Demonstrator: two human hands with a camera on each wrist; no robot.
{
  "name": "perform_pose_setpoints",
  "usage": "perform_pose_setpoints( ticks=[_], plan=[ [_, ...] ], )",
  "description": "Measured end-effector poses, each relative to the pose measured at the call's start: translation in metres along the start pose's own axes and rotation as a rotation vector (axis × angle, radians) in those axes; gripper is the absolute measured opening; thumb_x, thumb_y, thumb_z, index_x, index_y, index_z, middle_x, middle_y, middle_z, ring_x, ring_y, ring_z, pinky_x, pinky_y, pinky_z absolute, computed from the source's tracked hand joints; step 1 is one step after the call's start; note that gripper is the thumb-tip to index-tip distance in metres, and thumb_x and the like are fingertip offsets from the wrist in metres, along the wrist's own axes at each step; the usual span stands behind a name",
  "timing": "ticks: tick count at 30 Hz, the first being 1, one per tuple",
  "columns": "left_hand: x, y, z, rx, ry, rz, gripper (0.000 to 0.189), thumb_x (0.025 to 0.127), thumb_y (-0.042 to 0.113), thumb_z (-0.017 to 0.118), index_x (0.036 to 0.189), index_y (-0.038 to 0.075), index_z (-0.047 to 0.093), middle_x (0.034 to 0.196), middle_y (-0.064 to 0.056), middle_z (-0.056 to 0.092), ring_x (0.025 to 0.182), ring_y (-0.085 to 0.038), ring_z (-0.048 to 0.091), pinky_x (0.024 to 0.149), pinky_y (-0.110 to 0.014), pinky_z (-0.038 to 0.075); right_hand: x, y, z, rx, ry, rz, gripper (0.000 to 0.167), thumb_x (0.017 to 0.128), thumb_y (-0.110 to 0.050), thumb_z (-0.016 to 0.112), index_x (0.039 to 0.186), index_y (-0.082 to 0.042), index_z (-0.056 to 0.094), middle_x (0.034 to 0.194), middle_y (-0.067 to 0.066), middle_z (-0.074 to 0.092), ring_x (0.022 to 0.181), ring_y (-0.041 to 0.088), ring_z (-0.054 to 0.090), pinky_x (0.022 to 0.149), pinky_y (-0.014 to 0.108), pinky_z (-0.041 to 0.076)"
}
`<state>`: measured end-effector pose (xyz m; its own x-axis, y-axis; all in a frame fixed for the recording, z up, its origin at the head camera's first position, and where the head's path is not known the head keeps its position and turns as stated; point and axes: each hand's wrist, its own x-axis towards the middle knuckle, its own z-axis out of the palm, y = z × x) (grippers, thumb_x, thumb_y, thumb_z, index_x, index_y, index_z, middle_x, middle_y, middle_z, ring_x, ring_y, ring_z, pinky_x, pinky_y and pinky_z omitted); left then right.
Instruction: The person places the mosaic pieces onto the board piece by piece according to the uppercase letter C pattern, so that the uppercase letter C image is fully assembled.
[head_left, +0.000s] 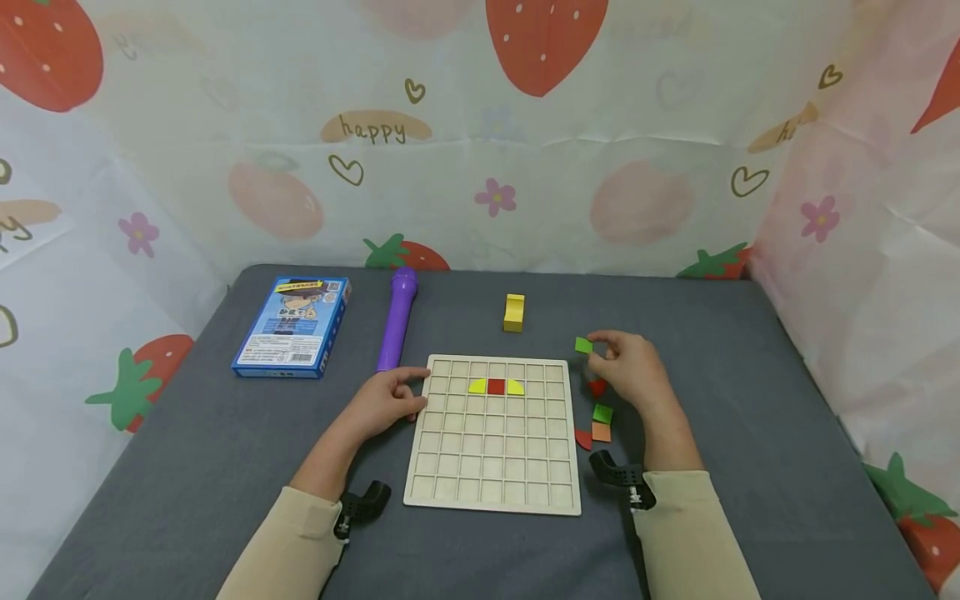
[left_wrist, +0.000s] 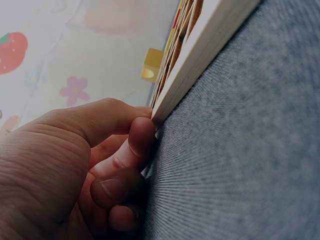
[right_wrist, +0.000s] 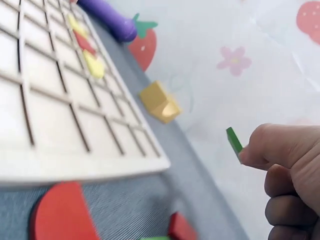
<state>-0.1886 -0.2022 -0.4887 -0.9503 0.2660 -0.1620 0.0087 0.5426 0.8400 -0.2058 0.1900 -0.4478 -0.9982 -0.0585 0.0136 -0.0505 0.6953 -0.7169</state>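
Observation:
My left hand (head_left: 381, 406) touches the left edge of a pale wooden grid board (head_left: 492, 507) with thumb and index fingertips, the other fingers curled beneath. In the left wrist view its fingertips (left_wrist: 141, 131) meet the board's side. Near the board's top lie a red square tile (head_left: 496, 387) and two yellow curved pieces (head_left: 477, 386), one on each side of it. Right of the board, my right hand (head_left: 636, 375) pinches a small green tile (head_left: 582, 344) between thumb and index finger, raised above the table in the right wrist view.
Beside the board's right edge lie a red piece (head_left: 597, 388) partly under the right hand, another green tile (head_left: 602, 413), an orange tile (head_left: 601, 432) and a red curved piece (head_left: 583, 439). Behind stand a yellow block (head_left: 513, 313), a purple microphone-shaped stick (head_left: 397, 321) and a blue box (head_left: 292, 325).

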Motion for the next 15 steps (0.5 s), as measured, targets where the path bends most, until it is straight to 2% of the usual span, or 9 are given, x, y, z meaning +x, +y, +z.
perform_pose_setpoints(
  ticks=[8,15],
  plan=[
    [0.000,-0.001,0.001,0.006,-0.001,-0.003,0.050,0.095,0.016,0.073,0.143,0.007,0.059,0.066,-0.003,0.063,0.058,-0.017,0.050,0.065,-0.034,0.037,-0.009,-0.023,-0.010,-0.018,0.108,-0.085,0.040,0.097,-0.014,0.060,0.136,-0.008,0.065,0.057,-0.001,0.034,0.049,0.019,0.028,0.053,0.036,0.027],
    [0.001,-0.001,0.001,0.008,0.003,0.009,0.050,0.095,0.016,0.073,0.142,0.006,0.060,0.066,-0.003,0.063,0.059,-0.017,0.051,0.066,-0.035,0.037,-0.021,-0.048,-0.016,-0.017,0.134,-0.155,0.038,0.098,-0.014,0.063,0.135,-0.010,0.067,0.058,-0.002,0.031,0.050,0.019,0.027,0.054,0.036,0.027]
  ],
)
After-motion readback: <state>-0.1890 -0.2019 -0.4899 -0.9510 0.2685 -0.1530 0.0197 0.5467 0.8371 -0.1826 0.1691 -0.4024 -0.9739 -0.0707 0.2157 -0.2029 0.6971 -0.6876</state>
